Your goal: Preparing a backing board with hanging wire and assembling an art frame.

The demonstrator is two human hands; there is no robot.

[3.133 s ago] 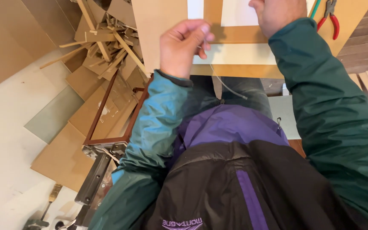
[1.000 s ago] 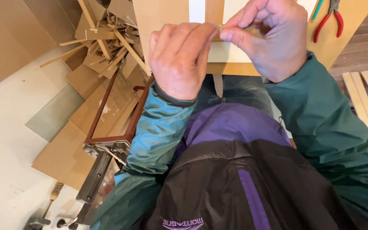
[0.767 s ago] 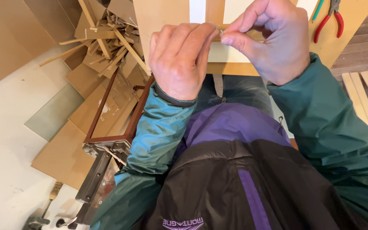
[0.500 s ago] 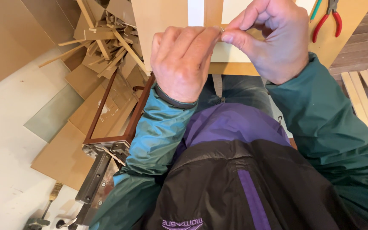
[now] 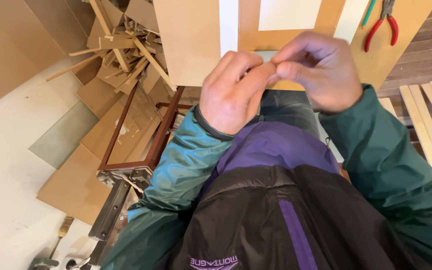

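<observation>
Fingertips of the left hand [image 5: 233, 92] and right hand [image 5: 318, 70] pinch together over the brown board [image 5: 376, 60] on the table; whatever they hold is too small to tell. Red pliers [image 5: 383, 22] lie well apart.

Greens, purple and tan

Sleeves [image 5: 391, 165] teal green; jacket [image 5: 286, 215] black with purple stripe and chest; pliers [image 5: 383, 22] red-handled; worktop [image 5: 191, 45] tan with white strips; frame [image 5: 161, 135] dark reddish brown.

Even, soft daylight is filling the frame, no glare, shadows staying faint. Right hand [image 5: 321, 70] is smearing with motion blur; wood scraps [image 5: 121, 50] are reading sharp. Edges are bending slightly.
</observation>
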